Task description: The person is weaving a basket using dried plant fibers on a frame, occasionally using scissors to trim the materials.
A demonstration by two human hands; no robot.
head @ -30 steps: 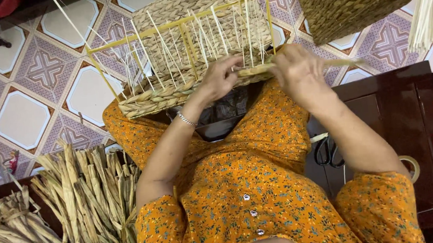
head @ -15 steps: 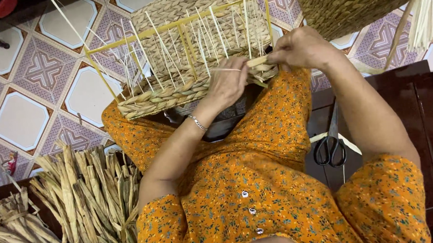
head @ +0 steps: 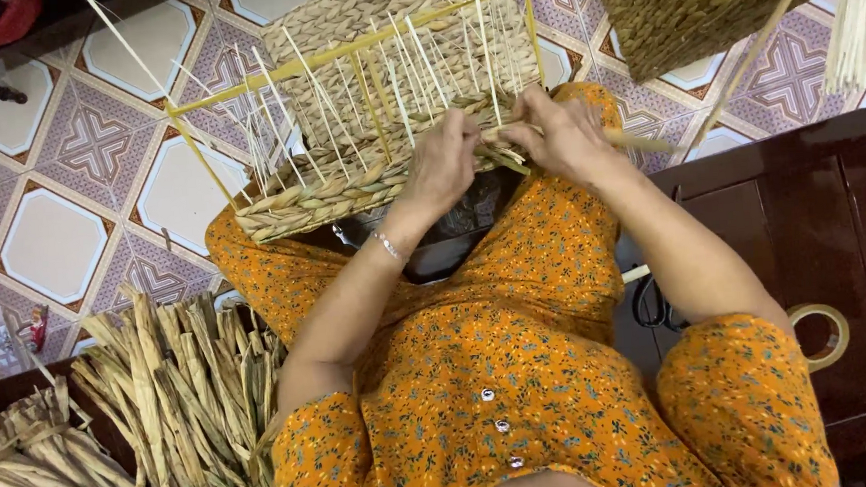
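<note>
You are gripping the half-woven basket (head: 366, 127) on your lap with both hands. Your left hand (head: 445, 164) is closing on its braided rim; your right hand (head: 564, 135) is pinching a straw strand (head: 647, 142) at the same edge. Dried straw bundles (head: 176, 390) are lying beside your left knee.

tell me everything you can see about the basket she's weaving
The basket is half-woven from dried tan plaited fibre on a yellow frame, with thin pale upright stakes standing free above the woven rows. It lies tilted across the person's lap, over the tiled floor. The left hand and right hand both grip its near edge, working a strand.
</note>
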